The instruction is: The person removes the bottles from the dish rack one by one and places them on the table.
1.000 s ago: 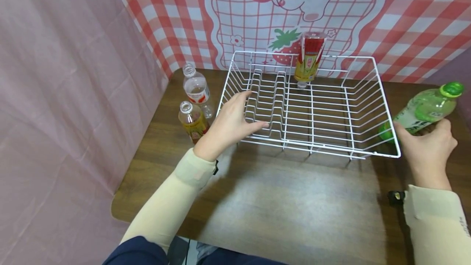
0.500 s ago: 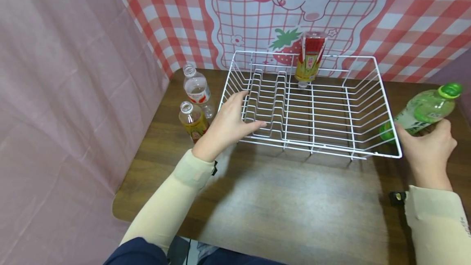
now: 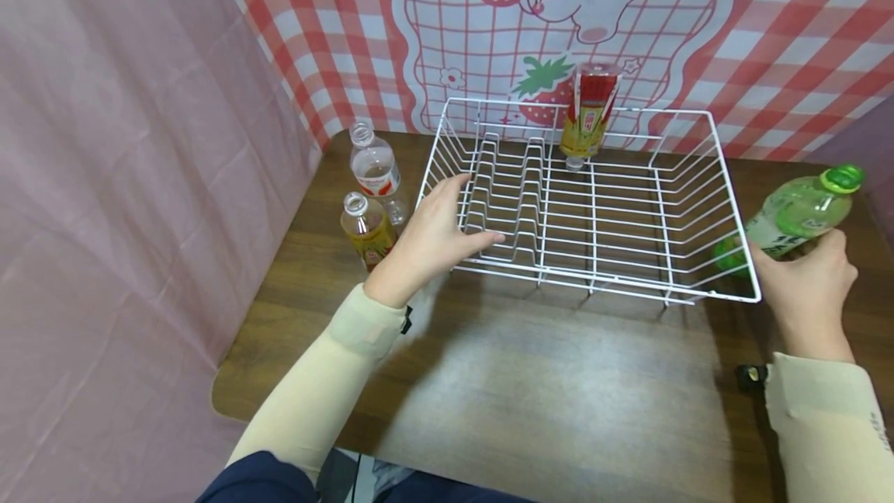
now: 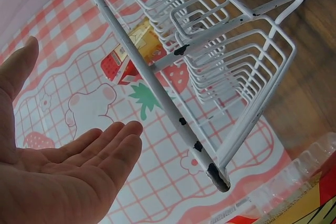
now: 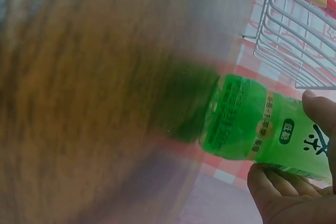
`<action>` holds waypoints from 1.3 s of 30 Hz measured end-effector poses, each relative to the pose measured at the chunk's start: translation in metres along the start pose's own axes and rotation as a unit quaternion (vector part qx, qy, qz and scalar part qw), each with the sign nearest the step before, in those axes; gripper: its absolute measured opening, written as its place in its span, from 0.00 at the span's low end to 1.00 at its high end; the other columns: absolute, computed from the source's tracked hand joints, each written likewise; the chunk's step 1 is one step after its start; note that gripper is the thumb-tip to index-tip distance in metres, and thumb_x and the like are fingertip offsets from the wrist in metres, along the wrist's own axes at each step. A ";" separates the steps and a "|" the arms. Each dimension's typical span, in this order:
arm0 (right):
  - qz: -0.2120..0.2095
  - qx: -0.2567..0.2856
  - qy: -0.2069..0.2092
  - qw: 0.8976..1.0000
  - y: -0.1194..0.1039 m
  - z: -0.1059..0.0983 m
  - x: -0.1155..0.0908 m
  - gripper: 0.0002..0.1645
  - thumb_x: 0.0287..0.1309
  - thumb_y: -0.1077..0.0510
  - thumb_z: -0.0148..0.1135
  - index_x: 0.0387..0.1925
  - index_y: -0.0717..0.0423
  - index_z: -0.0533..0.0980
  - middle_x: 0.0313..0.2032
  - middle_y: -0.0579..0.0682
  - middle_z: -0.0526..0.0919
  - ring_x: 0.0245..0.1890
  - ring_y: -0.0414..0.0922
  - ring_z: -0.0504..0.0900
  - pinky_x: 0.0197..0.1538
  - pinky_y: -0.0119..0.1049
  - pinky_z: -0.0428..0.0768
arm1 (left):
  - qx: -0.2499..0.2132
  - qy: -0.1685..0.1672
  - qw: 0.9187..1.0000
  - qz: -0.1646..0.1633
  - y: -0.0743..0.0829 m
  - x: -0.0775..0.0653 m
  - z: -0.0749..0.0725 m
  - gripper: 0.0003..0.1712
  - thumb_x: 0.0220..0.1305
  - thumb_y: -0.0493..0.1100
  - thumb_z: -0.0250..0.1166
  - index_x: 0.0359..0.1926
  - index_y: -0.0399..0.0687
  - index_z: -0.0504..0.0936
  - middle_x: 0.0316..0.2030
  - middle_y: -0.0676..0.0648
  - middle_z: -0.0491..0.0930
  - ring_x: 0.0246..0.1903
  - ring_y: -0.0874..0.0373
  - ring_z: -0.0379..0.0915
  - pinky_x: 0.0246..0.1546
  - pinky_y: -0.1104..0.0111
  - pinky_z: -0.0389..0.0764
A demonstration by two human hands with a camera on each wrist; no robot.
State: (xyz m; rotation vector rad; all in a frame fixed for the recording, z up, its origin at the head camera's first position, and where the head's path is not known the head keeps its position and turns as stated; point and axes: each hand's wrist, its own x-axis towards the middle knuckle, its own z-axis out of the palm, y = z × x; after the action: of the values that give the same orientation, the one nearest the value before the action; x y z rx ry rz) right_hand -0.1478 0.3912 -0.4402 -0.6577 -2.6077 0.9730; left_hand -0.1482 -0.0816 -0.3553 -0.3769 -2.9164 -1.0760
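My right hand (image 3: 810, 289) grips a green plastic bottle (image 3: 796, 212) beside the right end of the white wire dish rack (image 3: 726, 192). Its green cap points up and away, and in the right wrist view the bottle base (image 5: 220, 114) is right at the wooden tabletop. Over the rack's left end hovers my left hand (image 3: 440, 227), thumb and fingers spread, holding nothing; the left wrist view shows its fingers (image 4: 113, 148) apart from the rim. Inside the rack at the back, a red-and-yellow labelled bottle (image 3: 590, 115) leans with its neck down.
Left of the rack stand two capless bottles, a clear one (image 3: 375, 165) and a yellow-labelled one (image 3: 369, 231), close to my left forearm. Behind the wooden table (image 3: 559, 379) hangs a red checked cloth (image 3: 335, 22), with a pink curtain (image 3: 126, 177) at the left.
My right hand and the green bottle have shifted slightly left and down in the head view, closer to the rack. The left hand stays nearly still.
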 end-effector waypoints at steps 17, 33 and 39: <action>-0.048 -0.015 -0.023 0.998 0.006 -0.001 0.003 0.48 0.57 0.44 0.71 0.72 0.63 0.65 0.64 0.69 0.73 0.61 0.74 0.67 0.64 0.67 0.60 | 0.000 0.004 1.000 0.004 -0.002 0.000 -0.002 0.59 0.53 0.60 0.79 0.75 0.35 0.60 0.70 0.36 0.66 0.69 0.44 0.62 0.70 0.61 0.61; -0.021 -0.007 -0.020 1.000 0.003 -0.005 0.000 0.50 0.55 0.40 0.71 0.71 0.62 0.65 0.64 0.68 0.73 0.63 0.71 0.65 0.65 0.64 0.57 | -0.001 0.007 1.000 0.004 -0.005 0.001 0.000 0.59 0.53 0.60 0.79 0.75 0.35 0.60 0.70 0.36 0.66 0.68 0.44 0.62 0.70 0.61 0.62; -0.003 -0.005 -0.021 1.000 0.000 -0.007 -0.003 0.53 0.55 0.35 0.70 0.73 0.57 0.64 0.66 0.61 0.73 0.66 0.61 0.66 0.73 0.52 0.57 | -0.002 0.002 1.000 0.000 -0.004 0.001 0.000 0.61 0.53 0.61 0.79 0.76 0.35 0.58 0.72 0.36 0.63 0.70 0.45 0.59 0.71 0.61 0.58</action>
State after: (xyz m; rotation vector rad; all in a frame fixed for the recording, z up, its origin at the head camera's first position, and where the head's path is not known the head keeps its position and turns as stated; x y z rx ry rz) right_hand -0.1426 0.3937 -0.4348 -0.6389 -2.6508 0.9824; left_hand -0.1500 -0.0846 -0.3573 -0.3735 -2.9108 -1.0809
